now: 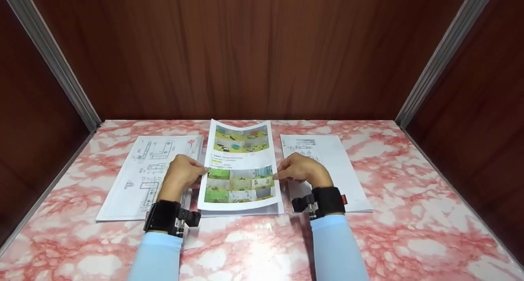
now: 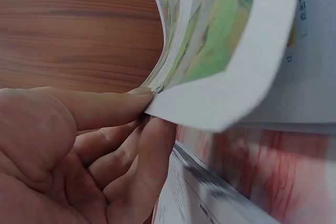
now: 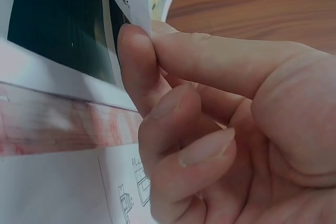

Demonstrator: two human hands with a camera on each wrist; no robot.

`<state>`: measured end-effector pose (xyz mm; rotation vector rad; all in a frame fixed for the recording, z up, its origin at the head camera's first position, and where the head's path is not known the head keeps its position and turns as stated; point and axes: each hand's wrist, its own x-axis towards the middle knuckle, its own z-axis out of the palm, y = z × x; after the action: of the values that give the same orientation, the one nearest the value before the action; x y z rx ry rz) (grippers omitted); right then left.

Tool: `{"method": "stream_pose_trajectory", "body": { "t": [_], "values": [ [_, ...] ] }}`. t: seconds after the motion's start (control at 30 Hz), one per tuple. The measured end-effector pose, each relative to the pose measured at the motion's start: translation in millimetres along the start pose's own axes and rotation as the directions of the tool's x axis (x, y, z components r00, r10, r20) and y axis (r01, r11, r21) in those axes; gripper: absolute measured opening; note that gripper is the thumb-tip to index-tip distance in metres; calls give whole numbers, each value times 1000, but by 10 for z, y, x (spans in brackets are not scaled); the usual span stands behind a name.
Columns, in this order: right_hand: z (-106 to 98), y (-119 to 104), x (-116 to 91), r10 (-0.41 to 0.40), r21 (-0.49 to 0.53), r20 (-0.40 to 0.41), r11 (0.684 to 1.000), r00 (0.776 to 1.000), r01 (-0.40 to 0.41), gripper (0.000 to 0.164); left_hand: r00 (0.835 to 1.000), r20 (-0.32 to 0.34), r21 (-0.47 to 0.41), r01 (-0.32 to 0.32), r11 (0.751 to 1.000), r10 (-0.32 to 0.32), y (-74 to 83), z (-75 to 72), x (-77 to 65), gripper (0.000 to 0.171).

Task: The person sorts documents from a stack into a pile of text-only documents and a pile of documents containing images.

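A printed sheet of paper with colour pictures and a few text lines is held up between both hands, bowed along its length. My left hand pinches its left edge between thumb and fingers; the left wrist view shows the curled sheet in that pinch. On the opposite edge, my right hand pinches the paper between thumb and index finger, its other fingers curled below, as the right wrist view of the hand shows. Beneath the raised sheet lies more paper, mostly hidden by it.
To the left lies a stack of papers with technical drawings, partly under the left forearm. Another drawing stack lies on the right. The red-and-white marbled table is bounded by brown wood-grain panels at the back and sides.
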<state>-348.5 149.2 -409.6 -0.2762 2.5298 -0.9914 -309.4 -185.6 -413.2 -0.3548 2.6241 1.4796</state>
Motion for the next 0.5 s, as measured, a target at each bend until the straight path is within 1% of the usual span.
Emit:
{"method": "stream_pose_trajectory", "body": {
  "t": [0.2, 0.4, 0.5],
  "values": [
    [1, 33, 7, 26, -6, 13, 1000, 1000, -26, 17, 1000, 31, -6, 1, 1000, -1, -19, 9, 3, 29],
    [13, 41, 27, 14, -46, 34, 999, 999, -13, 18, 998, 61, -35, 32, 999, -30, -13, 27, -19, 30],
    [23, 54, 39, 19, -45, 40, 999, 999, -17, 19, 997, 64, -43, 52, 998, -49, -11, 44, -21, 30]
  ]
}}
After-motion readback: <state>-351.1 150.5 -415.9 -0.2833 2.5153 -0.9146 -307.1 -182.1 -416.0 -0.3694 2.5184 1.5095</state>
